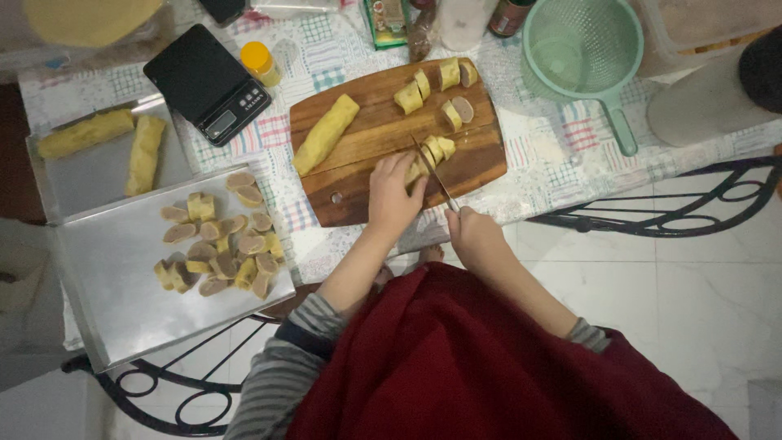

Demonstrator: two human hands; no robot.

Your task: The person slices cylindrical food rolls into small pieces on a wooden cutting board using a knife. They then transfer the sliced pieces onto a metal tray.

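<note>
On the wooden cutting board, near its front edge, the left hand is pinning a soft yellow filled roll while the right hand is gripping a knife, slicing. It is looking squashy and light, best steadied gently just behind the cut. Cut slices are lying toward the board's far edge.

Dim, flat indoor light, soft shadows, slight blur, perhaps darker toward corners.
</note>
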